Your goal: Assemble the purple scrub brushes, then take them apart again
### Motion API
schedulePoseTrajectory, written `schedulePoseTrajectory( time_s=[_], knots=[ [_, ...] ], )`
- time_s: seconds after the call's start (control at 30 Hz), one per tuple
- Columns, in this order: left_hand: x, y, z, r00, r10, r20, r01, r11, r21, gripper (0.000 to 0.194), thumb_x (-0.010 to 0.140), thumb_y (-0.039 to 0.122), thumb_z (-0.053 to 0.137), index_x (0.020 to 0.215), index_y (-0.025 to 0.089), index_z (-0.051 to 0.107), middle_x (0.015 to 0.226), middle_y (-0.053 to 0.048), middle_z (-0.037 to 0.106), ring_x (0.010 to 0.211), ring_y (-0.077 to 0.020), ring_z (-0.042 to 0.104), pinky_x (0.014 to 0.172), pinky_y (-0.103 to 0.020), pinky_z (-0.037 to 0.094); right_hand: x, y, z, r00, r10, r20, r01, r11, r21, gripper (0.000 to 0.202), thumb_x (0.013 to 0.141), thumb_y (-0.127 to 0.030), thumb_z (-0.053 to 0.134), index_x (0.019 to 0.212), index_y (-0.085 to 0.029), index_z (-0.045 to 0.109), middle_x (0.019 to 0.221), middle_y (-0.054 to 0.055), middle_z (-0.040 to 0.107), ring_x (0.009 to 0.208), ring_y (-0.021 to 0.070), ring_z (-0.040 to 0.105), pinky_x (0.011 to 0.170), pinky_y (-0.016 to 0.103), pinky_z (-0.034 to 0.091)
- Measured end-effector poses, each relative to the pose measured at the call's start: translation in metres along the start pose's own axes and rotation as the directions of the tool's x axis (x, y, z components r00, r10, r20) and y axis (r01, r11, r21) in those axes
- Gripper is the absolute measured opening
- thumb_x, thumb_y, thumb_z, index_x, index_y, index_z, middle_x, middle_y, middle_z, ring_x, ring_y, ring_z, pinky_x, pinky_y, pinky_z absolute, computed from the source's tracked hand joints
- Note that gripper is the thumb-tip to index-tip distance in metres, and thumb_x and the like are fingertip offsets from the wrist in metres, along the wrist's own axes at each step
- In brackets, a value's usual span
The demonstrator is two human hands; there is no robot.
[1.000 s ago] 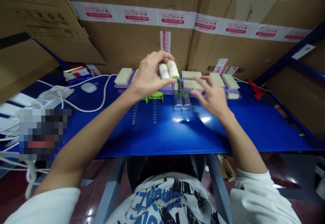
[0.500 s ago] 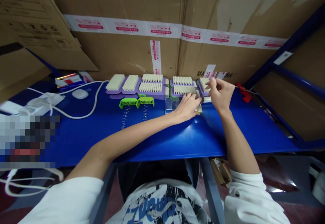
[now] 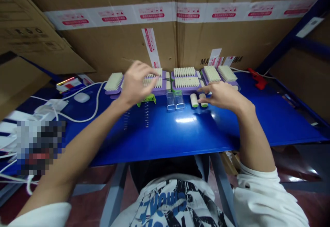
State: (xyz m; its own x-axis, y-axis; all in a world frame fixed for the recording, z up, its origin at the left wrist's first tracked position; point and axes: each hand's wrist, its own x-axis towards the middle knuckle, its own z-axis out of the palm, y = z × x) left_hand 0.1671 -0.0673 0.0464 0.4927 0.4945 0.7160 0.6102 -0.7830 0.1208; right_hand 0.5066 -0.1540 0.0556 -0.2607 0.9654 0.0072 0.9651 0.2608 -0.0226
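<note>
My left hand (image 3: 139,82) is raised over the left part of a row of brushes, its thumb and fingers apart, with nothing visible in it. My right hand (image 3: 223,94) reaches in from the right, fingers spread. Its thumb overlaps a short cream cylinder with a green end (image 3: 204,104); whether it grips it cannot be told. A matching cream cylinder (image 3: 194,100) lies just left. Beside it stands a clear plastic two-compartment piece (image 3: 175,101). A bright green plastic part (image 3: 150,99) and two thin coil springs (image 3: 146,115) lie below my left hand, which partly hides the green parts.
Purple-backed brushes with cream bristles (image 3: 187,82) line the table's back against a cardboard wall (image 3: 116,45). At left are a white mouse (image 3: 81,97), cables and a power strip (image 3: 48,112). A red plastic object (image 3: 257,78) lies at the right back.
My left hand has moved left, away from the middle, uncovering the two cream cylinders. My right hand has come down from its raised pinch to the right cylinder. The view has shifted slightly.
</note>
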Motion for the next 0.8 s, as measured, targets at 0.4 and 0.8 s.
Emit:
schedulePoseTrajectory(
  time_s=[0.4,0.8],
  knots=[
    [-0.098,-0.081,-0.028,0.983,-0.150,-0.103,0.153,0.988,0.018,0.024,0.104,0.039,0.067,0.094,0.023,0.083,0.075,-0.002,0.076,0.060,-0.0177,0.064,0.062,-0.036,0.052,0.008,0.006,0.026,0.979,-0.204,0.020,0.205,0.977,-0.057,0.046,0.106,-0.029,0.073,0.152,-0.028,0.080,0.152,0.020,0.063,0.110,0.0329,0.079,0.102,0.050,0.065],
    [-0.105,-0.099,-0.021,0.981,-0.044,0.191,0.029,0.996,0.082,0.034,0.108,0.055,0.069,0.112,0.029,0.090,0.109,-0.011,0.084,0.103,-0.0307,0.078,0.081,-0.043,0.061,0.011,0.009,0.018,0.992,-0.099,-0.081,0.093,0.993,-0.068,0.058,0.111,-0.056,0.065,0.161,-0.028,0.073,0.136,0.019,0.073,0.113,0.0377,0.078,0.087,0.049,0.064]
  ],
)
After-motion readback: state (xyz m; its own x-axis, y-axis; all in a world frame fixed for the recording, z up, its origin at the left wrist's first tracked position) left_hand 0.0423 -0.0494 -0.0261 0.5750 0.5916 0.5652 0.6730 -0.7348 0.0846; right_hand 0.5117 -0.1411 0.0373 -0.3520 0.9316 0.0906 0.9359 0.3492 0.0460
